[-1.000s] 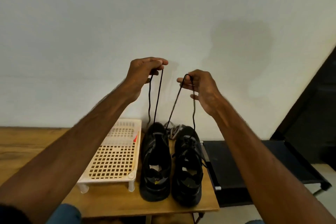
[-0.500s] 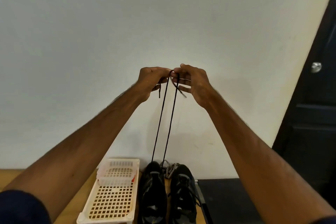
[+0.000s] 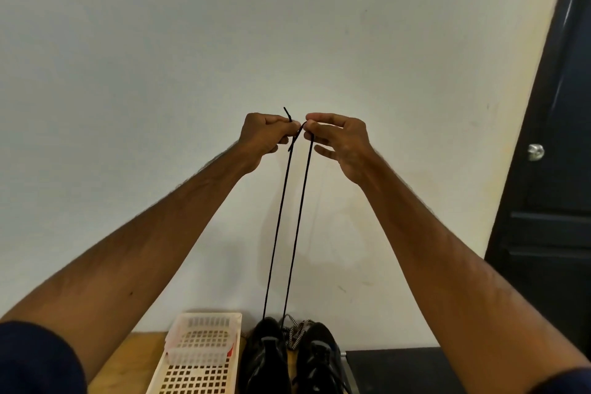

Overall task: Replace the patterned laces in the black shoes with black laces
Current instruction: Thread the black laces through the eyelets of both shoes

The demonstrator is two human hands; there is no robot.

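Observation:
Both hands are raised high in front of the wall, fingertips almost touching. My left hand pinches one end of a black lace, whose tip pokes up above the fingers. My right hand pinches the other end. The two strands hang taut and nearly parallel down to the left black shoe. The right black shoe stands beside it with a black lace in it. A patterned black-and-white lace lies bunched behind the shoes against the wall.
A cream perforated plastic rack stands left of the shoes on the wooden table. A black surface adjoins the table on the right. A dark door with a round knob fills the right edge.
My hands came together from apart and rose higher, pulling the lace ends up taut. The view tilted up, so the shoes now sit at the bottom edge.

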